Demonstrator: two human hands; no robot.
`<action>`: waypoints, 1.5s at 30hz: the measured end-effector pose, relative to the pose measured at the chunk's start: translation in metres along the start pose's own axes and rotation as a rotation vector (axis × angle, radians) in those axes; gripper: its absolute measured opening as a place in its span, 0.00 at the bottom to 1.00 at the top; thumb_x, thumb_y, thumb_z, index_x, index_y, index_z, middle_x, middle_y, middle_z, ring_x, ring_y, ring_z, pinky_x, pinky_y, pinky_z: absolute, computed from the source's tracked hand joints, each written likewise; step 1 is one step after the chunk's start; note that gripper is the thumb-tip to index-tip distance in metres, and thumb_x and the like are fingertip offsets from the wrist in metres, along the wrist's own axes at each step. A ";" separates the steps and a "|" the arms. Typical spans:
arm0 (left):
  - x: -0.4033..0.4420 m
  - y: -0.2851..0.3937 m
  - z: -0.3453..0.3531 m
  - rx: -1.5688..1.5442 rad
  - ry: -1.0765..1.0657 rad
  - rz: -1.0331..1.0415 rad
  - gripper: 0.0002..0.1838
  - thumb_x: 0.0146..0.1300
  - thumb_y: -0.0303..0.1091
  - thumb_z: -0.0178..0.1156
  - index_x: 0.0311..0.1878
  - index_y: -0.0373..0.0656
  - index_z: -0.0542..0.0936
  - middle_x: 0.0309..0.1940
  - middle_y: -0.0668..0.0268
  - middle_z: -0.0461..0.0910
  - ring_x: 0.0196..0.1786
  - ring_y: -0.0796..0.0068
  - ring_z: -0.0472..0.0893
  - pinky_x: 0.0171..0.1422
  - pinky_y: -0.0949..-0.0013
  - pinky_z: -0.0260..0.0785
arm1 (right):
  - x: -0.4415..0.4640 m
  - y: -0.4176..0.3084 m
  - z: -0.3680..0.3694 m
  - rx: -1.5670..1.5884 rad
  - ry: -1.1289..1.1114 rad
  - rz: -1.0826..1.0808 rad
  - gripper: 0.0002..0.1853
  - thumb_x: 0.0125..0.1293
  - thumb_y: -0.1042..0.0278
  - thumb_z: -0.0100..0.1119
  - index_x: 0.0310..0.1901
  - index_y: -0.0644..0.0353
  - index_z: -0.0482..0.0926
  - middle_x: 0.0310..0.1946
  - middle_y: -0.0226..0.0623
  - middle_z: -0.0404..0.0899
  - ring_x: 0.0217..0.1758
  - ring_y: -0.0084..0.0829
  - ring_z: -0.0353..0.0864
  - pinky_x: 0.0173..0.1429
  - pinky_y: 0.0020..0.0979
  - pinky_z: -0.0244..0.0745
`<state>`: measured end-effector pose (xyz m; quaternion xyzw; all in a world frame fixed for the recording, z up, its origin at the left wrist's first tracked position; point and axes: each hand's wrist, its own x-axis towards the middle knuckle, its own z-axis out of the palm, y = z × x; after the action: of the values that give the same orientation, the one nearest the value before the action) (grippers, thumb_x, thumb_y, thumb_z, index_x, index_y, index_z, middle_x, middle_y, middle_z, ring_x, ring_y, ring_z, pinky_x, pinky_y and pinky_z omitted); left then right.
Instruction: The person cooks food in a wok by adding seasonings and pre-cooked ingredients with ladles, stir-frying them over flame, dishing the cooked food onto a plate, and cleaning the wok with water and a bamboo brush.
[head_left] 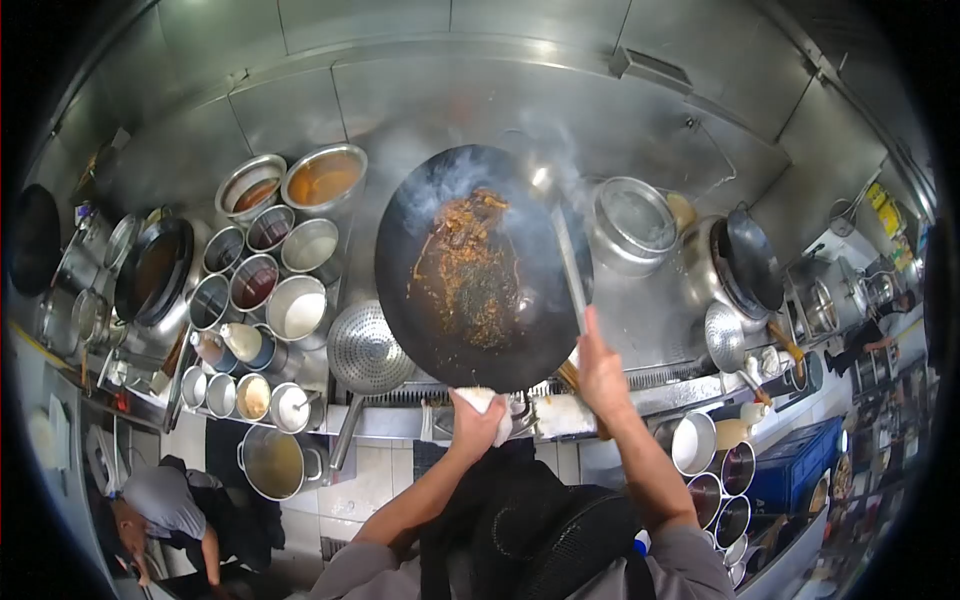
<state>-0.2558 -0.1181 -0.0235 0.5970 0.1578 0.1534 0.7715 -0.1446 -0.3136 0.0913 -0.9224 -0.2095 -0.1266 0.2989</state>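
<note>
A large dark wok is in front of me, tilted, with smoke rising off it. Brown chopped food and dark green bits are spread over its middle. At the wok's near rim, my left hand is closed around a folded white cloth, gripping the rim through it. My right hand is wrapped round the handle of a long metal ladle. The ladle's bowl is at the wok's far right edge, blurred by smoke and glare.
A perforated strainer lies left of the wok. Several metal pots of sauces crowd the left counter. A lidded pot and another wok stand to the right. Another person bends over at lower left, beside a stockpot.
</note>
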 end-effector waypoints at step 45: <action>0.019 -0.084 -0.063 0.327 0.016 0.104 0.34 0.66 0.28 0.64 0.71 0.32 0.61 0.60 0.44 0.77 0.64 0.47 0.78 0.71 0.55 0.69 | 0.024 -0.037 -0.100 1.952 -0.629 0.818 0.20 0.84 0.67 0.46 0.73 0.51 0.69 0.24 0.22 0.67 0.11 0.11 0.63 0.10 0.21 0.61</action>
<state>-0.2616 -0.0748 -0.1210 0.7209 0.1555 0.1699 0.6537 -0.1514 -0.3398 0.1976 -0.2807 0.0349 0.4418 0.8514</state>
